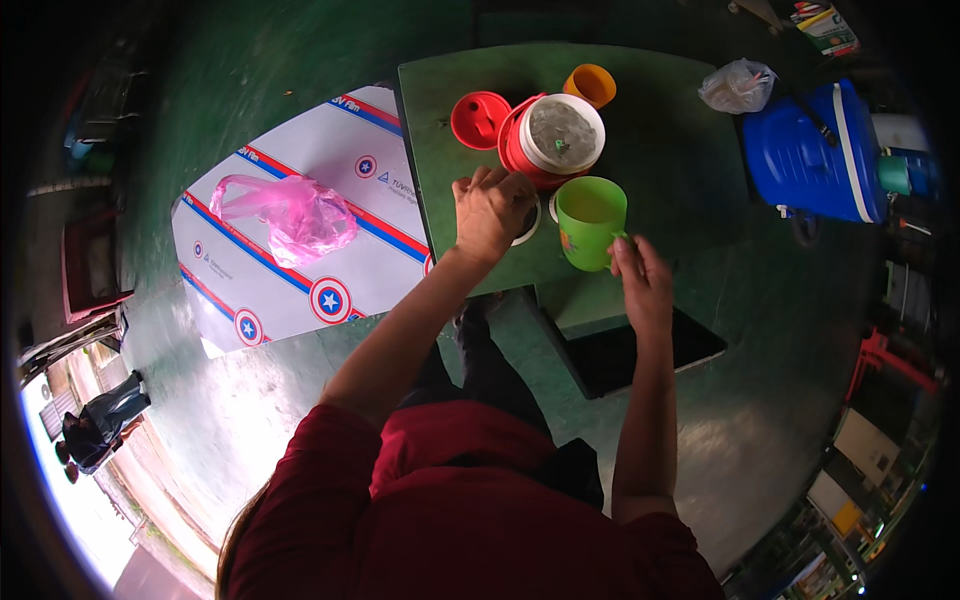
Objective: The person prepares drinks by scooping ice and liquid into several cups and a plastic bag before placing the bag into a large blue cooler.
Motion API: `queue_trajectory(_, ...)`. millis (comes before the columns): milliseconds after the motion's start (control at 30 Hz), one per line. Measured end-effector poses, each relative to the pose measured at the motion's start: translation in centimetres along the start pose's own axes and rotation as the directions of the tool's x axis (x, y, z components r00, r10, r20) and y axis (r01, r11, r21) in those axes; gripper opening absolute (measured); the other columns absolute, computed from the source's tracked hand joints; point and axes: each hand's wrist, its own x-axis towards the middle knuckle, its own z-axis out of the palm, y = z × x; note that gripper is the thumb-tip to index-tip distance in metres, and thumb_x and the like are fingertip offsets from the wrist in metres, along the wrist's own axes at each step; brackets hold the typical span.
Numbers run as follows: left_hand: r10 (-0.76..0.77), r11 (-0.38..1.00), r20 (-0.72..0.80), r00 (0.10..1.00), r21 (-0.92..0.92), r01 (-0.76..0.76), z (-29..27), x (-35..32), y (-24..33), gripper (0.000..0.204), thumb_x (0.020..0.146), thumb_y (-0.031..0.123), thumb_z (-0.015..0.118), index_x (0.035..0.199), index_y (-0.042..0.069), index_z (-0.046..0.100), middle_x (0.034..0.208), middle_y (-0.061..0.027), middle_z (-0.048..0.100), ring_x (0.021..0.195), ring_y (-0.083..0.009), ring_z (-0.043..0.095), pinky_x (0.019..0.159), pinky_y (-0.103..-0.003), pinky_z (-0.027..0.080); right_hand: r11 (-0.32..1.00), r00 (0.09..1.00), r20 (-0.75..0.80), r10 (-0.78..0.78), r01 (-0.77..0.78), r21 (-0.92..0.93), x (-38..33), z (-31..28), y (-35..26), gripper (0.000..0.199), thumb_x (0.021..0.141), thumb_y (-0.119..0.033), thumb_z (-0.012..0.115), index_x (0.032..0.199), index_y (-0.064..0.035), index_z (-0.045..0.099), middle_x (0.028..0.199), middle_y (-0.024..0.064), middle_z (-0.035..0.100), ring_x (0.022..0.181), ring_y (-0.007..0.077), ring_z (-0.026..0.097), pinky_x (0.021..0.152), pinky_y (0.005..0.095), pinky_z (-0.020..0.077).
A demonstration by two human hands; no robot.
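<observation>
On a dark green table over a green floor, the right hand pinches the handle of a green mug, while the left hand curls around a white-rimmed object, beside a red ice bucket.

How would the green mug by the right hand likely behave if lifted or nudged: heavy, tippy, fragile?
The green mug looks like plastic, so probably light and not fragile. It stands upright on the green table and looks fairly tall, so a sideways push near its rim might tip it. The right hand is at its handle side; whether the mug holds liquid cannot be told.
</observation>
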Motion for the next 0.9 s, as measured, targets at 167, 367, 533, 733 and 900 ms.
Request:
queue_trajectory(167, 0.107, 0.993, -0.028, 0.994, 0.048, -0.105, -0.4, -0.3, -0.5, 0.009, 0.072, 0.019, 0.068, 0.081, 0.02, 0.067, 0.076, 0.0031, 0.064, 0.082, -0.017, 0.058, 0.078, -0.036, 0.038, 0.998, 0.999, -0.009, 0.049, -0.049, 0.043, 0.0, -0.7, 0.3, 0.032, 0.093, -0.032, 0.055, 0.087, -0.0012, 0.058, 0.066, -0.0011, 0.052, 0.062, 0.0056, 0.045, 0.058, 0.0227, 0.0359)
queue_trajectory(367, 0.267, 0.944, 0.1, 0.958, -0.228, -0.239, -3.5, 2.3, -1.4, 0.011, 0.073, 0.008, 0.07, 0.084, 0.01, 0.071, 0.082, -0.0048, 0.067, 0.072, -0.0214, 0.059, 0.068, -0.035, 0.049, 0.996, 0.998, -0.067, 0.0, 0.005, 0.088, -0.3, -0.9, 1.0, 0.027, 0.095, -0.03, 0.051, 0.084, -0.0052, 0.057, 0.066, -0.0055, 0.044, 0.056, 0.0012, 0.033, 0.05, 0.02, 0.0252)
queue_trajectory(533, 0.418, 0.89, 0.222, 0.881, -0.295, -0.348, -4.0, 3.1, -2.9, 0.01, 0.075, 0.011, 0.07, 0.085, 0.01, 0.071, 0.079, -0.0047, 0.066, 0.075, -0.0199, 0.06, 0.069, -0.032, 0.051, 0.995, 0.998, -0.032, -0.052, 0.054, 0.086, -0.2, -1.0, 1.0, 0.026, 0.095, -0.028, 0.051, 0.085, -0.0054, 0.057, 0.066, -0.006, 0.045, 0.056, 0.0008, 0.033, 0.05, 0.0198, 0.0247)
queue_trajectory(733, 0.501, 0.845, 0.204, 0.841, -0.328, -0.423, -4.6, 4.3, -2.0, 0.01, 0.072, 0.013, 0.072, 0.082, 0.015, 0.07, 0.077, -0.0009, 0.064, 0.076, -0.0205, 0.06, 0.069, -0.034, 0.05, 0.996, 0.997, -0.069, -0.026, 0.032, 0.081, -0.8, -1.2, 0.5, 0.023, 0.095, -0.027, 0.051, 0.086, -0.0064, 0.058, 0.067, -0.0062, 0.046, 0.055, 0.0003, 0.032, 0.048, 0.0191, 0.0237)
queue_trajectory(900, 0.523, 0.845, 0.239, 0.818, -0.27, -0.462, -4.3, 4.4, -2.1, 0.011, 0.07, 0.013, 0.073, 0.079, 0.015, 0.07, 0.075, 0.0011, 0.064, 0.077, -0.0195, 0.06, 0.069, -0.033, 0.05, 0.99, 0.998, -0.061, 0.028, -0.02, 0.138, -1.2, -1.6, -0.9, 0.028, 0.095, -0.028, 0.052, 0.086, -0.0017, 0.056, 0.067, -0.002, 0.047, 0.065, 0.0054, 0.043, 0.061, 0.0218, 0.0346)
